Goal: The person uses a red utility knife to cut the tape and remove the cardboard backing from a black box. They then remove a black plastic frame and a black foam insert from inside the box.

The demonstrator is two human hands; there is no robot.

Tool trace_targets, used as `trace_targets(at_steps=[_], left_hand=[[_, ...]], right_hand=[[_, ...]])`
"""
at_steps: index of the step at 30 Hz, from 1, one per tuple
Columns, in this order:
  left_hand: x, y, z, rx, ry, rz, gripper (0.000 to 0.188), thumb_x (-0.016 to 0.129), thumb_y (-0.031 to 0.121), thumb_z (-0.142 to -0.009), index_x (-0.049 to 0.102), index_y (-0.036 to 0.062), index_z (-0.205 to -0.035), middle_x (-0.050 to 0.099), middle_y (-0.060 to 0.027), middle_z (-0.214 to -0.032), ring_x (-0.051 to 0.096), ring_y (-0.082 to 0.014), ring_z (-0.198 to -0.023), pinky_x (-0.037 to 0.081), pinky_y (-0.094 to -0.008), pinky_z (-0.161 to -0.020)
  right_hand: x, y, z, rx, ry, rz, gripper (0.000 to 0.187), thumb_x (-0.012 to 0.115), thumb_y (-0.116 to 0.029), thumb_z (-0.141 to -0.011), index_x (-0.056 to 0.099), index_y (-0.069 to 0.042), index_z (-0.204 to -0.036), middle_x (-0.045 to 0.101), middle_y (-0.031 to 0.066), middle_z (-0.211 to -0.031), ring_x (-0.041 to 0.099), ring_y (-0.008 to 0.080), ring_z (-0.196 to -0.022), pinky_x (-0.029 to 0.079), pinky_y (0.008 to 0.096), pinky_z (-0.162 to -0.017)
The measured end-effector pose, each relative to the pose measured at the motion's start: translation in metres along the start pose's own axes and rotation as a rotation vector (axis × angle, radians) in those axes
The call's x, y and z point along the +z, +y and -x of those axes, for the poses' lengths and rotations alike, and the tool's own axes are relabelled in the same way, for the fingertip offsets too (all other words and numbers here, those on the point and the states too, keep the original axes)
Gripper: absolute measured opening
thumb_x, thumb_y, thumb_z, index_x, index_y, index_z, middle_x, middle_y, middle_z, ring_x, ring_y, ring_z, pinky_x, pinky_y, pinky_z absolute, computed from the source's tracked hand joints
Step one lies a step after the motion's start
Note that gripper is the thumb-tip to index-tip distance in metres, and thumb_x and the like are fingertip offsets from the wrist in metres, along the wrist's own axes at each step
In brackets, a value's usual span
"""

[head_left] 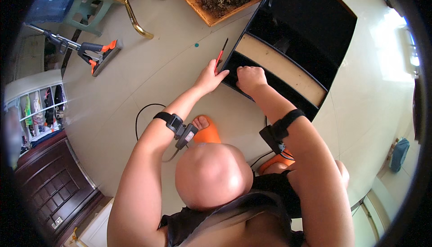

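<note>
A large black box-like piece of furniture [306, 17] lies on the floor ahead of me, with a bare tan board strip [279, 62] between its glossy dark panels. My left hand [209, 78] is beside its near left corner, closed around a slim red-handled screwdriver [219, 59] whose dark shaft points away from me. Over the near black panel [288, 93], my right hand [251, 79] is curled into a fist, knuckles up. The fingertips of that hand are hidden, so whatever they may grip does not show.
An orange wicker basket [202, 10] of dried dark plants stands behind the box. Far left are a gold metal leg [135, 22], a pale green stool [87, 6] and a grey-orange mop head [105, 58]. My feet wear orange slippers [208, 132]. A small teal disc [196, 45] lies on the tiles.
</note>
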State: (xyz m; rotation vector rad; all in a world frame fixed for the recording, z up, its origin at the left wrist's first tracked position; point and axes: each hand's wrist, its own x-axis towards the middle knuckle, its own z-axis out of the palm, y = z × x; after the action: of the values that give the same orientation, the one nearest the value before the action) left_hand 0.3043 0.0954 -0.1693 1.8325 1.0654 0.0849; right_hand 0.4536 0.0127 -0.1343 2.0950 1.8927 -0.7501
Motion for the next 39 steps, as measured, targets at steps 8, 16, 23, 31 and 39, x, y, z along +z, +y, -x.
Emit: trace_targets(at_steps=[8, 16, 23, 31, 39], left_hand=[[-0.016, -0.012, 0.016, -0.261, -0.037, 0.776, 0.038, 0.055, 0.041, -0.085, 0.05, 0.007, -0.101, 0.036, 0.0065, -0.059, 0.029, -0.0028, -0.044, 0.025, -0.0198, -0.041], [-0.037, 0.028, 0.003, -0.215, -0.046, 0.654, 0.036, 0.059, 0.042, -0.082, 0.057, 0.0063, -0.079, 0.047, 0.0053, -0.059, 0.032, -0.0019, -0.042, 0.023, -0.0198, -0.038], [-0.062, 0.048, 0.024, -0.24, -0.121, 0.796, 0.04, 0.056, 0.045, -0.083, 0.058, 0.0049, -0.086, 0.047, 0.005, -0.059, 0.033, -0.0022, -0.041, 0.025, -0.0188, -0.037], [-0.096, 0.019, 0.065, -0.202, -0.003, 0.861, 0.026, 0.066, 0.03, -0.08, 0.049, 0.0112, -0.076, 0.035, 0.0081, -0.056, 0.029, -0.0016, -0.042, 0.025, -0.0185, -0.038], [-0.093, -0.078, 0.073, -0.431, 0.511, 1.235, 0.035, 0.066, 0.039, -0.078, 0.038, 0.0177, -0.072, 0.026, 0.0082, -0.055, 0.023, -0.0037, -0.042, 0.021, -0.0204, -0.041]], right_hand=[[-0.109, 0.051, 0.023, 0.008, -0.001, -0.35, 0.038, 0.055, -0.032, -0.073, 0.058, -0.002, -0.097, 0.063, 0.0186, -0.085, 0.062, 0.0298, -0.082, 0.049, 0.0366, -0.07], [-0.159, 0.118, 0.008, 0.123, 0.567, -1.557, 0.025, 0.055, -0.026, -0.076, 0.056, -0.006, -0.09, 0.054, 0.0015, -0.079, 0.048, 0.0117, -0.068, 0.038, 0.0249, -0.064], [-0.14, 0.12, 0.001, 0.016, 0.552, -2.201, 0.03, 0.05, -0.02, -0.075, 0.051, -0.004, -0.101, 0.06, 0.0092, -0.096, 0.057, 0.0242, -0.092, 0.041, 0.0384, -0.086], [-0.104, 0.105, -0.012, 0.096, 0.324, -1.86, 0.044, 0.056, -0.048, -0.081, 0.053, -0.009, -0.102, 0.051, -0.0012, -0.078, 0.047, 0.009, -0.07, 0.039, 0.0291, -0.07], [-0.044, 0.089, 0.006, 0.025, 0.32, -0.56, 0.087, 0.064, -0.057, -0.068, 0.033, -0.006, -0.131, 0.033, 0.0212, -0.131, 0.033, 0.0346, -0.122, 0.03, 0.0425, -0.1]])
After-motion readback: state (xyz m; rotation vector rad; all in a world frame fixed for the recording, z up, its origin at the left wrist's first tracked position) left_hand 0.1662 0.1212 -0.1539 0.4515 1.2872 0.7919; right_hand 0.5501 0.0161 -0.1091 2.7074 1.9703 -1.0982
